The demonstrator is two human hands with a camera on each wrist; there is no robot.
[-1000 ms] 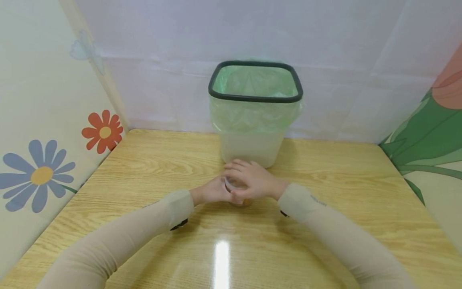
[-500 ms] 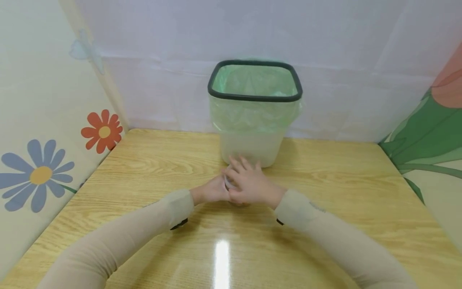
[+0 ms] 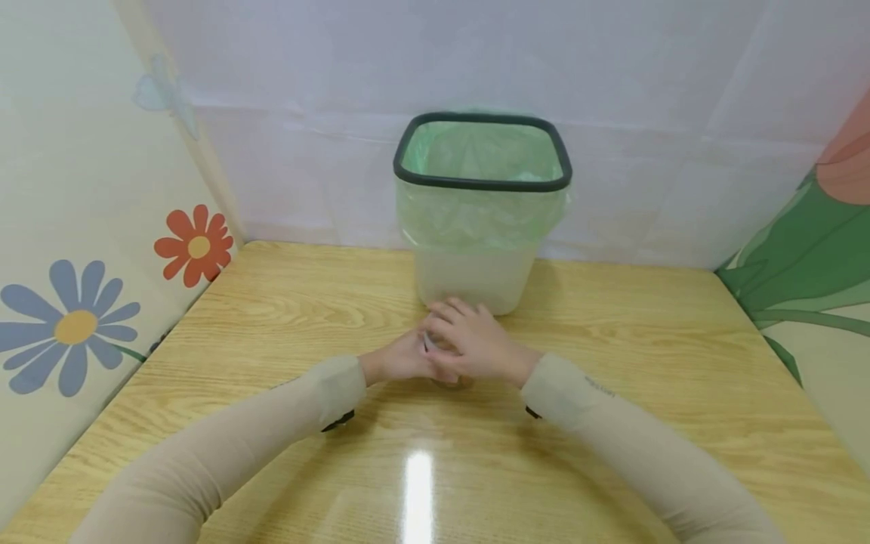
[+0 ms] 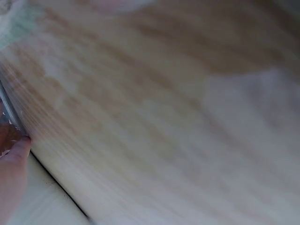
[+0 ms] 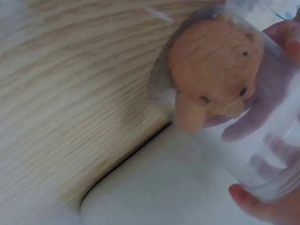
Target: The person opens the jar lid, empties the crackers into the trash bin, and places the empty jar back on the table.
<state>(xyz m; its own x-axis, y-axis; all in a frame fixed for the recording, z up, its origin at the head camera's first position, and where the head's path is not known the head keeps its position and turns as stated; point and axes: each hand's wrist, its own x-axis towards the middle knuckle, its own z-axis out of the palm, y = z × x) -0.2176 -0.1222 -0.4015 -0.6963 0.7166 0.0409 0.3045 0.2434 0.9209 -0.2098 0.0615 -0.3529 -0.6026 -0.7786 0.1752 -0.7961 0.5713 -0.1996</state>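
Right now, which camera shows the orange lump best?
The right wrist view: the orange lump shows large, with dark spots. The left wrist view has only a brownish patch, likely it; it's mostly covered in the head view.

In the head view, your right hand (image 3: 479,344) hides most of the clear, cylindrical container (image 5: 276,124), glass or plastic you cannot tell. The right wrist view's right edge crops that container.

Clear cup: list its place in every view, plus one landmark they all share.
Right wrist: clear cup fills much of the right half, orange lump inside.
Head: just below centre, mostly hidden between left hand and right hand.
Left wrist: apparently just a piece at the left edge, around mid-height.
Shared landmark: wood-grain tabletop.
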